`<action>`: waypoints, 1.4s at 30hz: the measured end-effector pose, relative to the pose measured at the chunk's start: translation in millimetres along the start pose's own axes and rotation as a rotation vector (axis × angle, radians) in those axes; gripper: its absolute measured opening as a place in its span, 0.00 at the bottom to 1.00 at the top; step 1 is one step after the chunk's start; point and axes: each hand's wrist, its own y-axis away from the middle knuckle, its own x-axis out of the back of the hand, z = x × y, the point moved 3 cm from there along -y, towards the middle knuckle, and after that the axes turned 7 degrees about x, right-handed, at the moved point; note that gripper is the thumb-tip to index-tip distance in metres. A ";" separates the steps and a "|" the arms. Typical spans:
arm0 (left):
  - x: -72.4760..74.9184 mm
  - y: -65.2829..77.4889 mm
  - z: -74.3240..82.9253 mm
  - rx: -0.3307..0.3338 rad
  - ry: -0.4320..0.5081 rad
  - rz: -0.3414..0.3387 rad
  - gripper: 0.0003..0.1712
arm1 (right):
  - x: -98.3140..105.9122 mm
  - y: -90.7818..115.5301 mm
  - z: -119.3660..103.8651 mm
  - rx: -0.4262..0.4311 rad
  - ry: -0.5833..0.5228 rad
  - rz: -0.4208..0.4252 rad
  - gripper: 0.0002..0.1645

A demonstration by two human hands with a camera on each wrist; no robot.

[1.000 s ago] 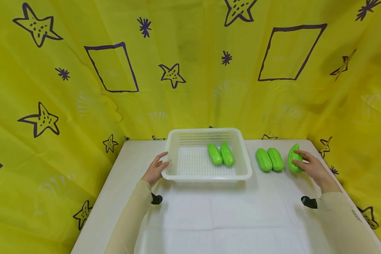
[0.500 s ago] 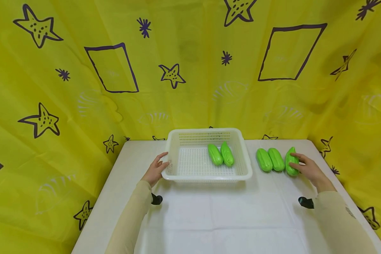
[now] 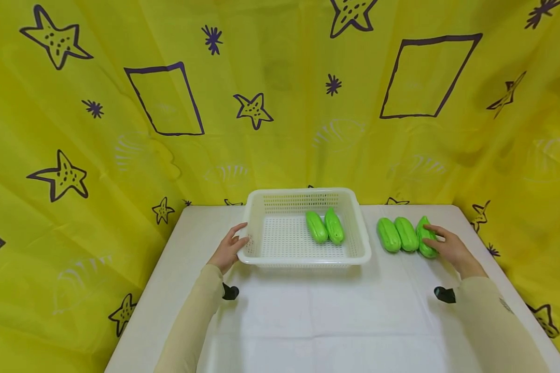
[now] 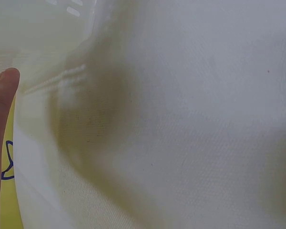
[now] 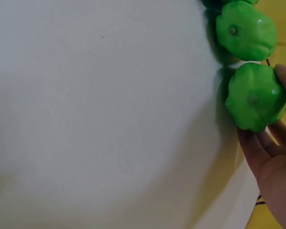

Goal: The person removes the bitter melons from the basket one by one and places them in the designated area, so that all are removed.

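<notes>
One gourd (image 5: 255, 98), pinched by the right hand (image 3: 453, 250) from its right, points lengthwise away from the person, beside two others (image 3: 406, 234), the basket (image 3: 303, 260) farther left.

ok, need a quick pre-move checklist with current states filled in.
1. Right hand gripping the rightmost green vegetable: ok, fingers and thumb on it.
2. Side room to the neighbouring vegetable: not ok, touching or nearly so.
3. Held vegetable lifted off the table: cannot tell.
4. Left hand at the basket: ok, on its left side.
5. Basket upright: ok.
6. Bare basket floor left of the two vegetables inside: ok.
</notes>
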 end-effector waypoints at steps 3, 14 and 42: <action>0.7 -0.1 0.1 0.000 0.008 0.000 0.31 | -0.9 -2.3 -1.6 0.004 0.002 0.005 0.42; 0.8 0.3 0.7 -0.001 0.019 -0.012 0.31 | -2.3 -7.8 0.5 -0.008 -0.018 0.027 0.42; 0.3 -1.1 -0.8 0.000 0.031 -0.002 0.30 | 6.0 -5.5 -20.1 -0.021 -0.045 0.254 0.47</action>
